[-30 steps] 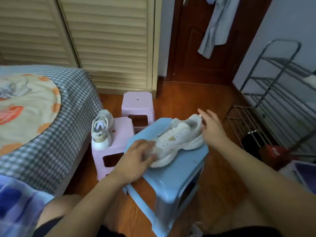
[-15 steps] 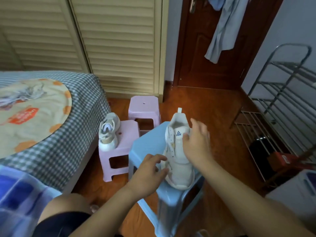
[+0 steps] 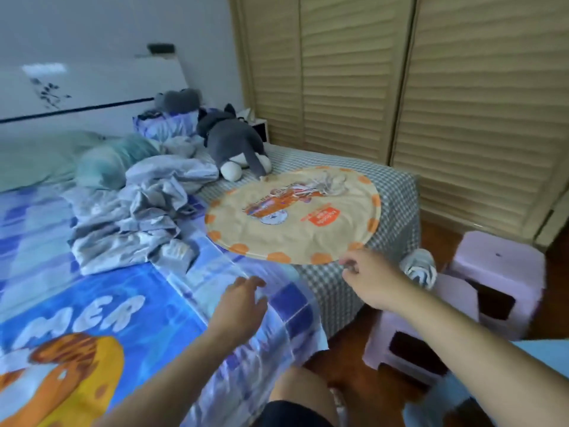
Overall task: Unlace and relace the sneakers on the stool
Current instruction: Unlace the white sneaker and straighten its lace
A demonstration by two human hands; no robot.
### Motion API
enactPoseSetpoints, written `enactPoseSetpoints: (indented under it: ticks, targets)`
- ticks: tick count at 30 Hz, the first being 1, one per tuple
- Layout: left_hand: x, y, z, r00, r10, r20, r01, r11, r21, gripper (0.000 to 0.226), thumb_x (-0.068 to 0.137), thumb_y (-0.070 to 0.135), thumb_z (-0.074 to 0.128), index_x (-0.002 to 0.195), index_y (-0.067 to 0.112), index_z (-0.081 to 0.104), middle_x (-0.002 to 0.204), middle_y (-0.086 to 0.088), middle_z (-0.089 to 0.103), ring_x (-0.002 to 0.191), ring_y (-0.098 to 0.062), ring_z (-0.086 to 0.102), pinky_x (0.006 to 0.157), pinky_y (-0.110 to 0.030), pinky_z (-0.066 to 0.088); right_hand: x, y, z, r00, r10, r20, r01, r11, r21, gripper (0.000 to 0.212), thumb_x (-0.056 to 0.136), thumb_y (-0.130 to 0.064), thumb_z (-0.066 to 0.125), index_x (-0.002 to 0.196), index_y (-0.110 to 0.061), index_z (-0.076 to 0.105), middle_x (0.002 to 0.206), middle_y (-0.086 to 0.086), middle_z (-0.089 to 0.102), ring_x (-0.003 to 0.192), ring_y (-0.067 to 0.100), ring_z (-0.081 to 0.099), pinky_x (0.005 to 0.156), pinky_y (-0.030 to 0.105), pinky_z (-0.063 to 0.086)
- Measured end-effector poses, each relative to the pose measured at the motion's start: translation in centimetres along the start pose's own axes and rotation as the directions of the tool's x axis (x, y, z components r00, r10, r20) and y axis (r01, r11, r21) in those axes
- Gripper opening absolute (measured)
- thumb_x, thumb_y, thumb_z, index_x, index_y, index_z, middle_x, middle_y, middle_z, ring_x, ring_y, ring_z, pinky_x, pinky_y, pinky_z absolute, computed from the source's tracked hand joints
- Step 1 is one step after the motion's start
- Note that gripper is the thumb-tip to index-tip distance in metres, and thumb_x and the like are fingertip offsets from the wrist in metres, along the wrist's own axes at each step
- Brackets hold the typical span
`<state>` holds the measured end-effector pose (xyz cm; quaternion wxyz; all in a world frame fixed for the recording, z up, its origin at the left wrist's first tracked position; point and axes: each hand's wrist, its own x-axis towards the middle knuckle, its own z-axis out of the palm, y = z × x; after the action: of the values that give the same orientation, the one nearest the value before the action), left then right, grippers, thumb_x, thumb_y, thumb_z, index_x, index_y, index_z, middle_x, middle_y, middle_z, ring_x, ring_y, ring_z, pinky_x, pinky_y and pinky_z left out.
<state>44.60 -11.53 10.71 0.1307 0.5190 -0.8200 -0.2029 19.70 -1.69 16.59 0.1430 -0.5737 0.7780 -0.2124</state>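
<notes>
Two hands over the bed [image 3: 397, 192]: left hand [image 3: 238, 306] at 6 o'clock, fingers spread, empty; right hand [image 3: 369, 280] at 4 o'clock, fingers loosely curled, holding nothing visible. One sneaker [image 3: 420, 268] stands on the lilac stool [image 3: 452, 295] at 3 o'clock, partly hidden behind the right hand. One round orange-dotted mat [image 3: 292, 217] lies at centre.

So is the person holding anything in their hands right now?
No. The left hand and right hand are both open and empty, above the bed.

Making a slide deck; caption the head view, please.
Both hands, left and right, reach empty toward the bed; a sneaker waits on a stool.
</notes>
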Motion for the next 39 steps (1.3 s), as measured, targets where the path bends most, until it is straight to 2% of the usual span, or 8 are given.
enactPoseSetpoints:
  ticks: [4, 8, 14, 18, 25, 30, 34, 39]
  targets:
    - [4.7, -3.5, -1.6, 0.982, 0.089, -0.167, -0.086, 0.996, 0.027, 0.042, 0.099, 0.033, 0.057, 0.138, 0.018, 0.057, 0.136, -0.008, 0.055, 0.127, -0.03, 0.05, 0.105, -0.039, 0.04, 5.9, -1.8, 3.5, 0.998, -0.009, 0.067, 0.012, 0.999, -0.041, 0.024, 0.099, -0.02, 0.05, 0.116, -0.02, 0.066, 0.122, 0.003, 0.059, 0.098, 0.017, 0.055, 0.083, 0.027, 0.043]
    - [13.9, -3.5, -0.7, 0.959, 0.199, -0.202, -0.181, 0.978, 0.106, 0.07, 0.092, 0.063, 0.027, 0.146, 0.024, 0.051, 0.148, -0.013, 0.048, 0.138, -0.035, 0.041, 0.115, -0.045, 0.032, 13.6, -1.7, 4.5, 0.999, 0.03, 0.018, -0.027, 0.992, -0.127, 0.03, 0.096, -0.016, 0.05, 0.122, -0.015, 0.065, 0.13, 0.007, 0.056, 0.118, 0.024, 0.056, 0.099, 0.03, 0.045]
    - [18.7, -6.7, 5.9, 0.943, 0.213, -0.257, -0.132, 0.945, 0.299, 0.056, 0.098, 0.051, 0.031, 0.144, 0.024, 0.05, 0.143, -0.014, 0.053, 0.133, -0.035, 0.042, 0.112, -0.048, 0.025, 27.2, 1.6, 4.0, 0.992, 0.122, -0.018, -0.122, 0.947, -0.296, 0.037, 0.085, -0.017, 0.053, 0.12, -0.011, 0.066, 0.128, 0.005, 0.052, 0.128, 0.026, 0.049, 0.108, 0.036, 0.041]
    - [19.8, -7.6, 7.0, 0.936, 0.209, -0.283, -0.128, 0.952, 0.279, 0.058, 0.099, 0.051, 0.032, 0.147, 0.024, 0.05, 0.15, -0.015, 0.048, 0.142, -0.039, 0.039, 0.117, -0.053, 0.028, 33.7, 3.2, 4.7, 0.977, 0.2, -0.078, -0.214, 0.897, -0.387, 0.057, 0.09, -0.014, 0.052, 0.145, -0.026, 0.05, 0.148, 0.004, 0.042, 0.134, 0.034, 0.043, 0.109, 0.043, 0.042]
    - [19.8, -8.0, 7.6, 0.914, 0.217, -0.344, -0.128, 0.956, 0.265, 0.057, 0.1, 0.05, 0.034, 0.148, 0.024, 0.049, 0.151, -0.015, 0.047, 0.144, -0.038, 0.037, 0.118, -0.053, 0.028, 35.1, 4.6, 6.2, 0.96, 0.217, -0.176, -0.278, 0.8, -0.532, 0.038, 0.094, -0.018, 0.048, 0.127, -0.009, 0.064, 0.124, 0.016, 0.059, 0.117, 0.036, 0.052, 0.097, 0.039, 0.046]
    - [19.5, -7.8, 7.2, 0.872, 0.262, -0.413, -0.167, 0.953, 0.253, 0.054, 0.099, 0.048, 0.037, 0.144, 0.021, 0.052, 0.145, -0.015, 0.05, 0.138, -0.039, 0.041, 0.115, -0.053, 0.031, 31.2, 3.8, 4.2, 0.907, 0.191, -0.376, -0.311, 0.905, -0.29, 0.035, 0.095, -0.007, 0.055, 0.13, -0.006, 0.055, 0.123, 0.016, 0.061, 0.115, 0.036, 0.058, 0.087, 0.036, 0.046]
    - [19.6, -8.0, 7.7, 0.884, 0.267, -0.384, -0.143, 0.936, 0.321, 0.057, 0.099, 0.049, 0.033, 0.144, 0.019, 0.052, 0.145, -0.017, 0.05, 0.135, -0.042, 0.043, 0.112, -0.054, 0.031, 29.1, 1.6, -2.6, 0.788, 0.261, -0.557, -0.284, 0.958, 0.047, 0.022, 0.095, -0.016, 0.057, 0.106, -0.005, 0.073, 0.112, 0.019, 0.071, 0.108, 0.035, 0.065, 0.088, 0.036, 0.05]
    - [19.1, -4.0, 4.0, 0.998, -0.011, 0.054, -0.011, 0.919, 0.394, 0.056, 0.101, 0.048, 0.033, 0.152, 0.026, 0.032, 0.152, -0.008, 0.038, 0.139, -0.034, 0.037, 0.11, -0.048, 0.033, 23.4, -3.6, -10.6, 0.802, 0.31, -0.511, 0.07, 0.801, 0.595, 0.025, 0.101, -0.013, 0.051, 0.078, -0.02, 0.059, 0.068, 0.002, 0.063, 0.055, 0.011, 0.052, 0.055, 0.028, 0.045]
